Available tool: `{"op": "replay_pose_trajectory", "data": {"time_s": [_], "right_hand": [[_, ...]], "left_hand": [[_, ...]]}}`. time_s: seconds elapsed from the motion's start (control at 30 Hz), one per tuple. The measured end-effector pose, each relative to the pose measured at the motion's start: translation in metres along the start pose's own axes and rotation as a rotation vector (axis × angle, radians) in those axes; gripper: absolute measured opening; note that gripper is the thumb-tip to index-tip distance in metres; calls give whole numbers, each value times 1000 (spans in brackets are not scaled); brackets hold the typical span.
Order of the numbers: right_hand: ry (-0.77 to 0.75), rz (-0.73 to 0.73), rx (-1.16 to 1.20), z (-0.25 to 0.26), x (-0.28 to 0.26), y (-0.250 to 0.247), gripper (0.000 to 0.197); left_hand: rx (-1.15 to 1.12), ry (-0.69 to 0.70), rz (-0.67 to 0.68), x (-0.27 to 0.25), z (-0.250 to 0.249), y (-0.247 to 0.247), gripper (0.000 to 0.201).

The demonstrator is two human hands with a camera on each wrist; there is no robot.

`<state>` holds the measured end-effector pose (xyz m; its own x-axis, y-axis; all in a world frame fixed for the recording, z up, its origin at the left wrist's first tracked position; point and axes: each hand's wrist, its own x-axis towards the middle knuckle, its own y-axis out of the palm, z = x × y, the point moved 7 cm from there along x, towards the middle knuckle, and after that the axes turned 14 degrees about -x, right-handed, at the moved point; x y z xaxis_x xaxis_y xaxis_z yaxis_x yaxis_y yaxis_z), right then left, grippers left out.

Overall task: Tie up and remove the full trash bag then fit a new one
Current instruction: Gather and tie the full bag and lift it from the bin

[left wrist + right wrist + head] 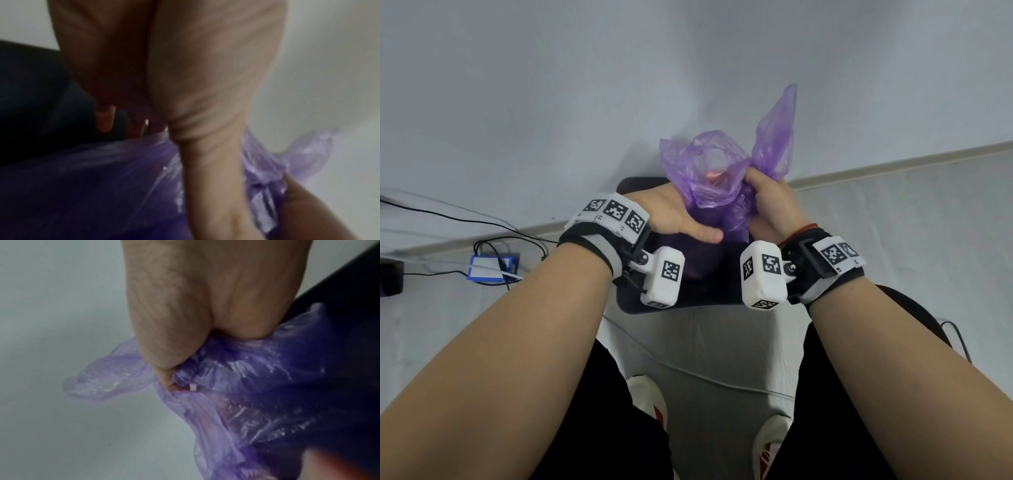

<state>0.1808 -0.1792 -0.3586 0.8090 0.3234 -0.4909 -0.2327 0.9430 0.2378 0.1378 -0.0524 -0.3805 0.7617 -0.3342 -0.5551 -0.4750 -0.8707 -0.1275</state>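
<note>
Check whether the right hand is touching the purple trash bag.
Touching. The right wrist view shows the right hand with fingers pinching a gathered fold of the purple trash bag.

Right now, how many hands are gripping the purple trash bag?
2. The left hand holds the purple trash bag at its left side; the right hand grips a gathered corner on the right, above the dark bin.

My translucent purple trash bag (709, 171) over a black bin (688, 298), white wrist cameras (763, 274) patterned with black squares, a red cord (799, 231) at my wrist.
</note>
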Motion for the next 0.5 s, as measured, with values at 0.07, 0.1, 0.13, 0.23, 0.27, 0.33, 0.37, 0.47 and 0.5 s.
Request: {"op": "replay_pose_trajectory", "data": {"time_s": [0.07, 0.1, 0.13, 0.23, 0.27, 0.33, 0.37, 0.47, 0.5], "right_hand": [[29, 29, 27, -2, -1, 0, 19], [42, 47, 45, -4, -2, 1, 20], [55, 45, 54, -5, -2, 2, 18], [55, -8, 43, -9, 2, -1, 13], [45, -20, 8, -12, 5, -2, 14], [22, 2, -187, -16, 5, -1, 22], [26, 46, -327, -19, 4, 2, 27], [76, 204, -512, -29, -3, 12, 29], [76, 203, -462, -29, -3, 11, 29]], "left_hand": [[41, 39, -126, 2, -1, -4, 93], [11, 109, -190, 2, -6, -5, 80], [-39, 189, -230, 0, -13, -6, 58], [-121, 233, -407, -2, -28, -17, 21], [-198, 199, -503, -3, -28, -24, 31], [-556, 156, -659, -5, -18, -33, 46], [-757, 151, -690, -4, -12, -35, 41], [-1215, 172, -631, -8, -20, -29, 34], [-1305, 188, -610, -10, -23, -29, 38]]}}
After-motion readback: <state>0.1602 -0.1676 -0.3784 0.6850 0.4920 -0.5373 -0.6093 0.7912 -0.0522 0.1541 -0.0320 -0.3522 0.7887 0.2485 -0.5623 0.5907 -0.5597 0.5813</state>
